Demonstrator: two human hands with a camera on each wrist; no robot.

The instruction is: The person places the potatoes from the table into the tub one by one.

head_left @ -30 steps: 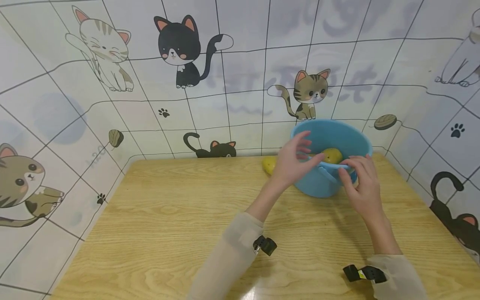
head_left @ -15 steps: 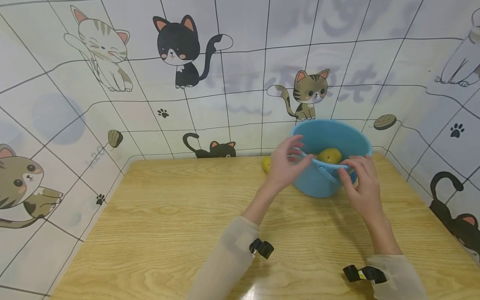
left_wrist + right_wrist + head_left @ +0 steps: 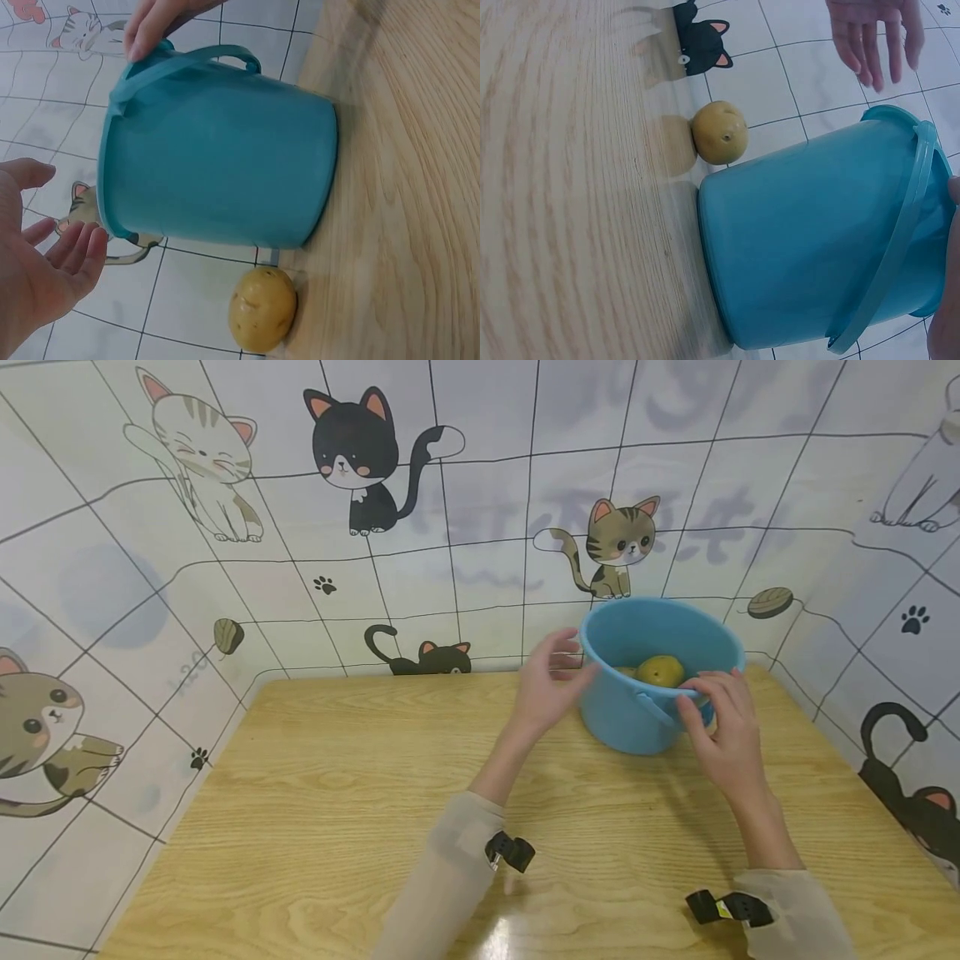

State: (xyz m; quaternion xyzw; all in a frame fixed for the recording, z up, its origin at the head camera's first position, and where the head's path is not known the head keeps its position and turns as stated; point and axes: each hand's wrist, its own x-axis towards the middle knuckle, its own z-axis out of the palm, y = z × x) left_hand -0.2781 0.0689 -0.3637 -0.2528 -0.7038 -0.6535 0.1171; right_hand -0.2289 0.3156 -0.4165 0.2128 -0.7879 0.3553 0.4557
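A blue bucket (image 3: pixel 633 718) with a hanging handle stands upright on the table. Inside it lies a potato (image 3: pixel 660 672), with part of another showing beside it. My right hand (image 3: pixel 726 731) pinches the bucket's near right rim, thumb outside. To the left of the bucket my left hand (image 3: pixel 551 685) is raised with fingers spread and loosely bent, holding nothing. A single potato (image 3: pixel 262 309) sits on the table beside the bucket in the left wrist view; in the head view my left hand hides it. The right wrist view shows that same potato (image 3: pixel 720 133) close to the bucket's base.
The wood-grain table (image 3: pixel 360 793) reaches back to a wall covering (image 3: pixel 487 510) with printed cats and grid lines. The bucket stands near the table's back right, close to that wall. Small black cameras (image 3: pixel 512 851) are strapped to both wrists.
My left hand has moved left and slightly down, from over the bucket's rim to beside the bucket, now covering the potato outside. The right hand and bucket have stayed put.
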